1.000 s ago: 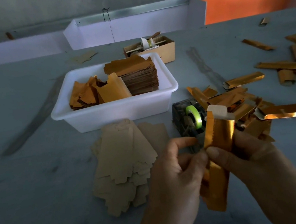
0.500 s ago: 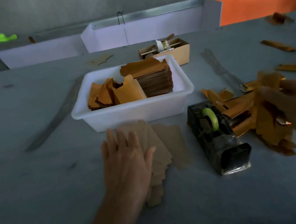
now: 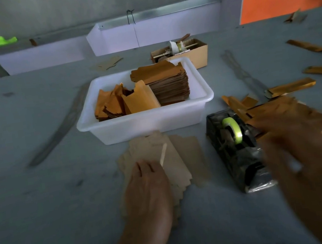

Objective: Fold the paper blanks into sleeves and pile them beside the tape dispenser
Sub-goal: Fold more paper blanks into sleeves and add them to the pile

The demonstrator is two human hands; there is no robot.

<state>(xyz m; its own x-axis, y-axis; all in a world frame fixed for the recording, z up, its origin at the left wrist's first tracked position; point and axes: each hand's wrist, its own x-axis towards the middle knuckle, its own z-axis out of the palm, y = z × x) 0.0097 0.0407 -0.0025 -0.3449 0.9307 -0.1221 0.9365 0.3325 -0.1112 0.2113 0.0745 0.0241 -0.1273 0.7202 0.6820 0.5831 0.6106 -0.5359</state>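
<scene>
Her left hand [image 3: 146, 186] pinched up a blank from the fanned blanks [image 3: 161, 159] at six o'clock; the blurred right hand [image 3: 297, 143], grip unclear, hovered past the tape dispenser [image 3: 237, 148]. Folding seemed next.

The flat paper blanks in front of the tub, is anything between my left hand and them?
Nothing visible: the left hand already rests on the paper blanks, lifting one edge. The tape dispenser stands beside them, apart.

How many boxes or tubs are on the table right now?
2. A white plastic tub of paper blanks sits mid-table, left of the tape dispenser. A small cardboard box stands just behind its far right corner. None looks hidden.
</scene>
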